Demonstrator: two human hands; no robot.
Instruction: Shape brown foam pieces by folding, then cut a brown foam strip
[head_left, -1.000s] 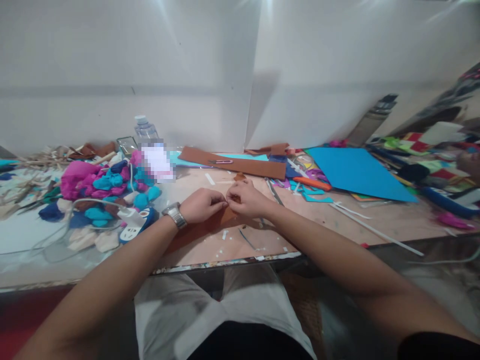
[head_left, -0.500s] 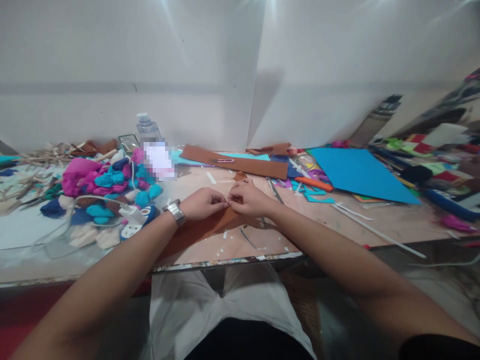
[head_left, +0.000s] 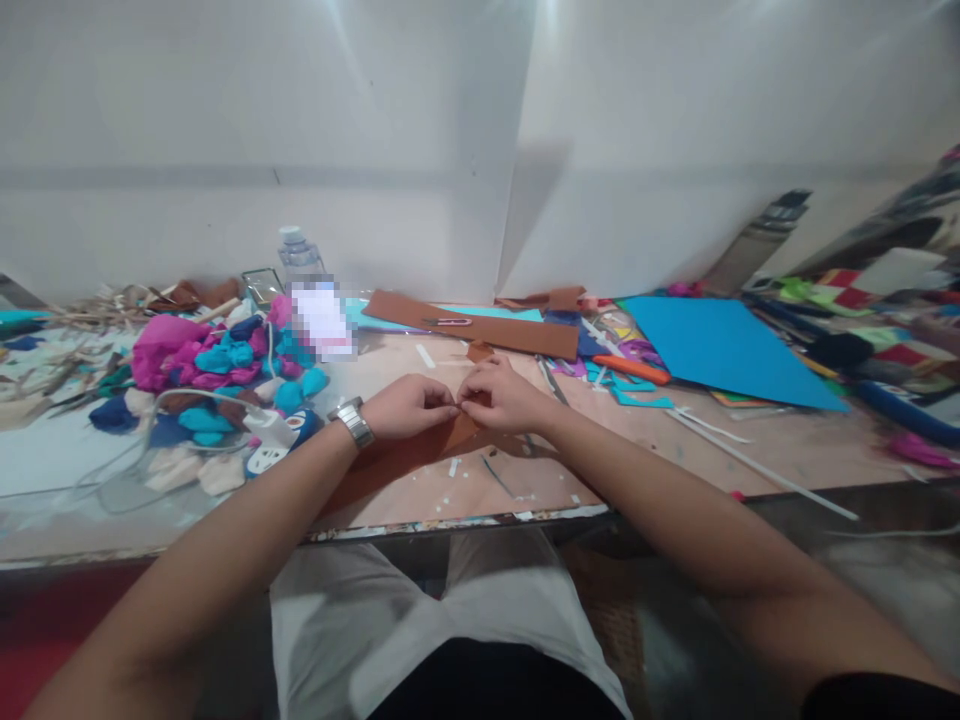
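My left hand [head_left: 409,405], with a metal watch [head_left: 352,420] on its wrist, has its thumb and fingers pinched together. Its fingertips meet those of my right hand [head_left: 504,397], also closed in a pinch. Between and under them lies a brown sheet [head_left: 412,455], which looks like paper or felt, and both hands grip its upper edge. What exactly sits between the fingertips is too small to make out. A small brown scrap [head_left: 478,350] rests just beyond my right hand.
A craft knife [head_left: 450,322] lies on a brown strip [head_left: 510,333] at the back. Left are crumpled coloured paper balls [head_left: 217,355], a power strip [head_left: 274,450], a phone [head_left: 324,318] and a bottle [head_left: 296,250]. Right are an orange cutter [head_left: 631,369] and a blue sheet [head_left: 735,350].
The hands stay pinched together at the same spot, with only slight finger movement. The whole view has shifted slightly, and my left leg has moved outward.
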